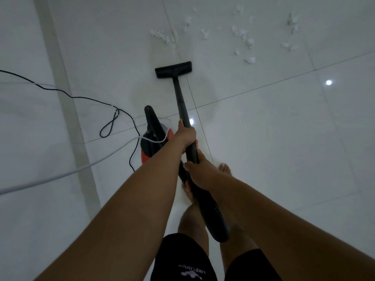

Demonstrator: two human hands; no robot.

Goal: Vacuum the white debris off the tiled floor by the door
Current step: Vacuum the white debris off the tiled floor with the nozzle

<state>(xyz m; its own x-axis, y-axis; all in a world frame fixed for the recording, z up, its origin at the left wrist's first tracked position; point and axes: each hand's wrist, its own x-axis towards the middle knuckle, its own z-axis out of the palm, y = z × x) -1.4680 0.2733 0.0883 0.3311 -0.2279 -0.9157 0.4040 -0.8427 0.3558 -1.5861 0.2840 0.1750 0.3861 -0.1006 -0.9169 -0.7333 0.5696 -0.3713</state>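
Note:
A black vacuum wand (179,94) runs from my hands down to its flat floor head (173,69), which rests on the glossy white tiled floor (274,138). My left hand (185,136) grips the wand higher up, and my right hand (199,171) grips it just below, where the ribbed hose (213,216) begins. White debris (241,35) lies scattered in several small clumps beyond the head, ahead and to the right. One clump (162,36) sits just ahead of the head.
The red and black vacuum body (154,140) stands left of my hands. A black cord (67,95) loops across the floor on the left, with a white cable (60,175) beside it. A grey strip (67,102) runs along the left. My bare feet (224,169) are below the wand.

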